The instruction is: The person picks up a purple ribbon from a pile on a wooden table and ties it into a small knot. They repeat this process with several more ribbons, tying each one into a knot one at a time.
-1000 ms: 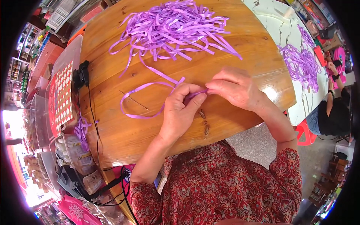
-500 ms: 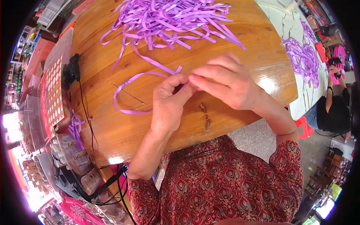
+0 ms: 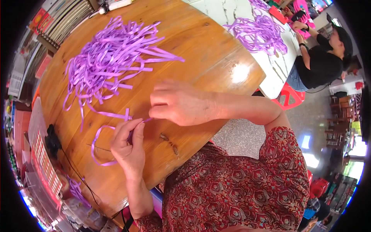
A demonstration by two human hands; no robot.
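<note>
A thin purple ribbon (image 3: 93, 146) runs in a loop over the wooden table (image 3: 201, 42) and up into my left hand (image 3: 128, 145). Thumb and forefinger of that hand pinch it. A short end of the ribbon stretches across to my right hand (image 3: 181, 104), whose fingers are closed on it, palm turned down. The right fingertips are partly hidden and a little blurred. Beyond my hands, at the far left, lies a big tangled heap of purple ribbons (image 3: 106, 58). A thin needle-like stick (image 3: 99, 148) rests on the wood inside the loop.
A black cable (image 3: 79, 174) runs down the table's left edge from a small black device (image 3: 53, 139). At the right stands a white marbled table (image 3: 210, 9) with another ribbon pile (image 3: 261, 34). A person in black (image 3: 324, 58) works there, near a red stool (image 3: 289, 96).
My hands have moved apart, drawing a short piece of ribbon between them. The view has turned and shifted, bringing the person at the right further into sight.
</note>
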